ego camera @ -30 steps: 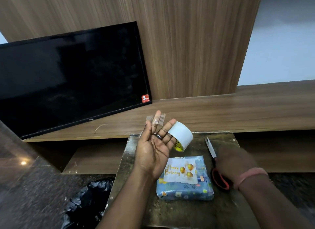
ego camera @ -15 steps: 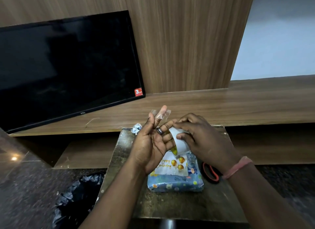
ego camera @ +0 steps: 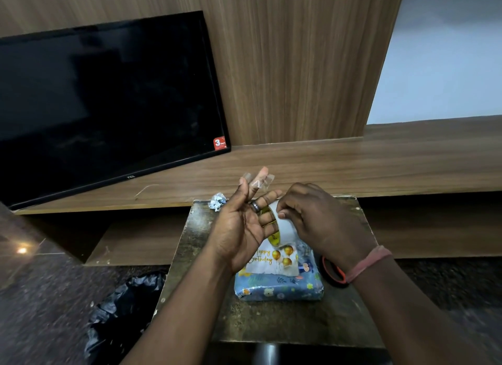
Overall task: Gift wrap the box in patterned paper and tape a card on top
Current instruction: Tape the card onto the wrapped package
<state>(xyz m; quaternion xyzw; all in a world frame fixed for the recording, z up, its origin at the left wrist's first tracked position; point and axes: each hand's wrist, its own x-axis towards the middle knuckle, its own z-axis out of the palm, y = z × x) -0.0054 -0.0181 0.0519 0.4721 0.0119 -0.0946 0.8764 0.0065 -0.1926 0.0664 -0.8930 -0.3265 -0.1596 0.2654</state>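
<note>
My right hand, which was down beside the scissors a second ago, has come up to the tape roll and now pinches at its outer face, fingertips curled against the white surface. My left hand stays spread, palm toward me, with the roll threaded over its lower fingers and two cut tape strips stuck to its raised fingertips. Directly below both hands, the wrapped box lies on the desk with the birthday card resting on top. The red scissors handle shows just under my right wrist. Judgement: wrapping is complete; I am drawing another strip, and the card is not yet visibly taped down.
</note>
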